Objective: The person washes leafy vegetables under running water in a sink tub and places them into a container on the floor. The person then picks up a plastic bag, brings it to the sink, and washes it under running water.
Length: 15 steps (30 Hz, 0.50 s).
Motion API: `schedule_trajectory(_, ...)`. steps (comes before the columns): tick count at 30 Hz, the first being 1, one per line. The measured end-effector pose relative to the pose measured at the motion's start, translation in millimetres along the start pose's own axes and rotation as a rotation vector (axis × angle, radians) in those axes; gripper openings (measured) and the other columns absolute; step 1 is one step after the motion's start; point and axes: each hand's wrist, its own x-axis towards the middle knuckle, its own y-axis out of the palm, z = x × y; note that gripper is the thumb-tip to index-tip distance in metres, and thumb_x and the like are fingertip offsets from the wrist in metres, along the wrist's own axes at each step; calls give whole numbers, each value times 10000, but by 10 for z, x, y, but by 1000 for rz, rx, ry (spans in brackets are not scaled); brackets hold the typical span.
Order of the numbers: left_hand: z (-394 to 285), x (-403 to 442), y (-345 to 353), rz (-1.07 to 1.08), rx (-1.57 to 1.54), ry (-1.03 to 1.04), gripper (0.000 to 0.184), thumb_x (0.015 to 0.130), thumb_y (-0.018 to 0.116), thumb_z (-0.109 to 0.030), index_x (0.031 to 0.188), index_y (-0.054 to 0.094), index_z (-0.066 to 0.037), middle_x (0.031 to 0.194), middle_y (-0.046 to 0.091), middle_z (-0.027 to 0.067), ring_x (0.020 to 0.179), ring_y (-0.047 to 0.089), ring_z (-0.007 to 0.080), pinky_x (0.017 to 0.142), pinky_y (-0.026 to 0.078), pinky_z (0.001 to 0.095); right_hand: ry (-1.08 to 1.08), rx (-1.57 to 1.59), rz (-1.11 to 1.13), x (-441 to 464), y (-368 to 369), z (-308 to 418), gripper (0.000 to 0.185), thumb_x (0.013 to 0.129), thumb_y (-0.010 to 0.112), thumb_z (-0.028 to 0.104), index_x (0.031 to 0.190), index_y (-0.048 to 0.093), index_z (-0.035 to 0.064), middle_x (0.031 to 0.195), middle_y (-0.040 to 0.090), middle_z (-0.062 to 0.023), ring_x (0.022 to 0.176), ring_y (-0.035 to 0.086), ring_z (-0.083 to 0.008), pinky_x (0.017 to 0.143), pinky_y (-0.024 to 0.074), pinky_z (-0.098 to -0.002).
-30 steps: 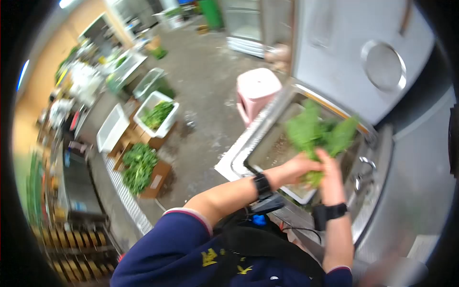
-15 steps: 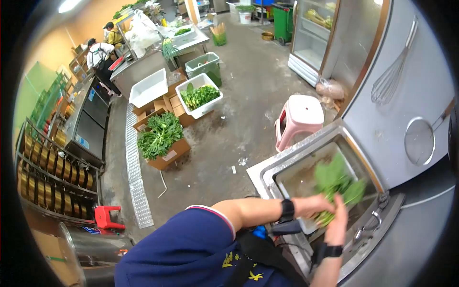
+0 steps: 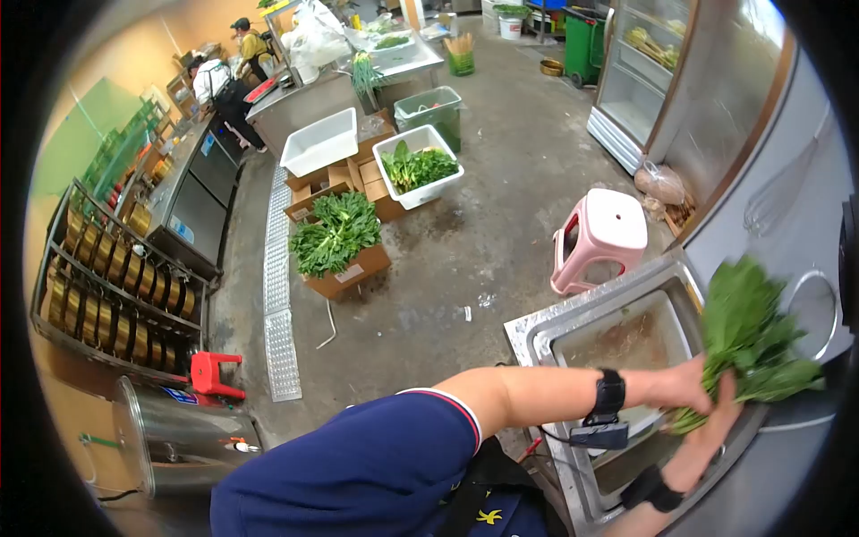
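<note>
A bunch of leafy greens (image 3: pixel 744 313) is held up over the right edge of the sink (image 3: pixel 528 345), leaves pointing up and to the right. My left hand (image 3: pixel 682 385) is closed around the stems from the left. From below, my right hand (image 3: pixel 718 413) grips the same bunch, close against the left hand. Some fingers are hidden by the leaves and by the other hand. Below my left forearm, the basin holds murky water (image 3: pixel 617 345) and a pale tray-like rim, partly covered by my arm.
A pink stool (image 3: pixel 617 219) stands beyond the sink. A strainer (image 3: pixel 814 313) hangs on the right wall. On the floor are a box of greens (image 3: pixel 335 234), a white tub of greens (image 3: pixel 383 170) and a red stool (image 3: pixel 215 376). Two people work at the far left.
Both hands have lifted the greens up and to the right, from inside the sink to above its right edge. The camera view has shifted too.
</note>
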Motion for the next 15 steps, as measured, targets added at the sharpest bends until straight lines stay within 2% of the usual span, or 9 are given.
schedule_trajectory(2,382,-331,-308,-17,-181,-274,551,621,595,0,1137,403,-9,950,533,90,826,527,149,639,478,287,292,11,-87,-143,-44,-541,438,827,568,159,1193,441,-45,1132,516,-120,970,524,-204,822,435,-326)
schedule_trajectory(3,636,-466,-477,-45,-238,-408,526,633,588,-5,1128,410,-16,940,535,86,788,540,144,583,484,283,352,39,-88,-318,70,-723,475,813,587,162,1211,430,-45,1158,507,-118,1000,517,-207,844,426,-323)
schedule_trajectory(4,803,-587,-618,-90,-201,-437,510,637,590,-10,1116,416,-13,924,538,80,779,541,141,576,481,273,489,111,-82,-180,-323,-1297,496,803,599,171,1216,428,-41,1175,500,-124,1022,511,-211,864,416,-324)
schedule_trajectory(5,853,-704,-766,-137,-173,-475,494,640,592,-14,1104,421,-9,907,541,73,771,543,138,569,477,262,484,135,-82,-264,-112,-1395,511,796,612,187,1216,427,-39,1167,504,-119,1023,511,-213,848,427,-325)
schedule_trajectory(8,33,-942,-1274,-83,-244,-500,489,640,592,-15,1100,426,-5,906,540,62,820,528,138,637,474,274,442,39,-101,-354,956,-1145,529,786,629,222,1209,427,-23,1128,517,-107,978,531,-207,792,456,-311)
schedule_trajectory(9,-145,-977,-1505,-86,-247,-484,489,640,592,-15,1100,426,-5,906,540,62,820,528,138,637,474,274,422,59,-65,-317,1353,-1085,536,781,635,236,1207,427,-15,1113,521,-104,959,539,-204,775,465,-307)
schedule_trajectory(12,-553,-1048,-2300,-150,-169,33,522,625,596,-3,1118,422,-2,917,541,58,831,514,117,652,467,266,268,21,-9,-141,2475,-1181,535,780,641,233,1214,421,11,1119,519,-119,968,540,-204,806,464,-316)
schedule_trajectory(13,-756,-1170,-2623,-148,-171,41,522,625,596,-3,1118,422,-2,917,541,58,831,514,117,652,467,266,205,84,47,11,2688,-1447,537,779,646,233,1212,425,4,1129,518,-118,980,537,-206,817,462,-320)
schedule_trajectory(15,-1278,-1477,-3275,-282,12,148,529,622,598,1,1119,419,5,924,544,70,829,521,121,659,471,267,304,123,250,155,3458,-1755,557,763,667,246,1198,439,-16,1143,517,-113,1004,526,-212,843,452,-336)
